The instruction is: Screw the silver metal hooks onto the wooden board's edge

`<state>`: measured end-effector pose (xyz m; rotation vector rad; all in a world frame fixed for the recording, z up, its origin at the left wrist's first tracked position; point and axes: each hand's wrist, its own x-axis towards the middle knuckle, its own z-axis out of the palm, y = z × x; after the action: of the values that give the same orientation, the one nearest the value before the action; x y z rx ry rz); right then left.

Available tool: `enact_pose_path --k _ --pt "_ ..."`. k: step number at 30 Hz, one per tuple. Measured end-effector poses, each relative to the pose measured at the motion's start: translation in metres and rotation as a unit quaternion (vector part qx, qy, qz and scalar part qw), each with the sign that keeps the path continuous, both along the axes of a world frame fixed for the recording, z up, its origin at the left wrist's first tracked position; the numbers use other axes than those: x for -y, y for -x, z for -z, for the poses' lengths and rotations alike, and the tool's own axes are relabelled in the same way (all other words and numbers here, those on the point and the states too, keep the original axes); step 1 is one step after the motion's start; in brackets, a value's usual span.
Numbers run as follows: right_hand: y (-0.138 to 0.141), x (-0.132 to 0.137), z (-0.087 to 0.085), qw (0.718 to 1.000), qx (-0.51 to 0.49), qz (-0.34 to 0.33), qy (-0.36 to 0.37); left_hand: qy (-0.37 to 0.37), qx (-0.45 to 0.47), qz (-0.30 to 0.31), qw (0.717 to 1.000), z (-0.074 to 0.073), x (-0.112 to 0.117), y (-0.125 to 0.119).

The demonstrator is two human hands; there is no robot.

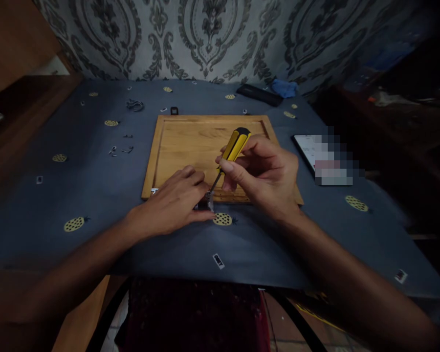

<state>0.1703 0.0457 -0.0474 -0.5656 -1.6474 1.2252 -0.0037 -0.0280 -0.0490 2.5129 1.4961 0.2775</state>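
My right hand is closed around a yellow and black screwdriver, pinched between thumb and fingers. Its shaft slants down and left, with the tip at a small shiny metal fitting at the front edge of a wooden panel. My left hand grips this fitting at the panel edge, thumb below and fingers above, hiding most of it. Whether a screw sits under the tip cannot be made out. Another bit of metal shows at the panel's front left corner.
Small loose metal parts and a curved metal piece lie left of the panel. Behind it are a small dark square, a black case and a blue cloth. A phone lies to the right.
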Motion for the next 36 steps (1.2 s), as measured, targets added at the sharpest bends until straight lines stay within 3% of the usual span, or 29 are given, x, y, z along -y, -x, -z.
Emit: enact_pose_path --k 11,20,36 --pt "-0.001 -0.001 0.000 1.000 -0.004 -0.029 0.001 0.006 -0.003 -0.003 1.000 0.000 -0.001 0.000" --pt "-0.005 0.003 -0.003 0.994 0.023 -0.107 -0.006 0.024 0.020 -0.003 0.999 -0.002 -0.002 0.000" --pt "-0.010 -0.004 -0.007 0.990 0.059 -0.126 -0.012 -0.002 0.013 -0.001 1.000 0.001 -0.001 0.001"
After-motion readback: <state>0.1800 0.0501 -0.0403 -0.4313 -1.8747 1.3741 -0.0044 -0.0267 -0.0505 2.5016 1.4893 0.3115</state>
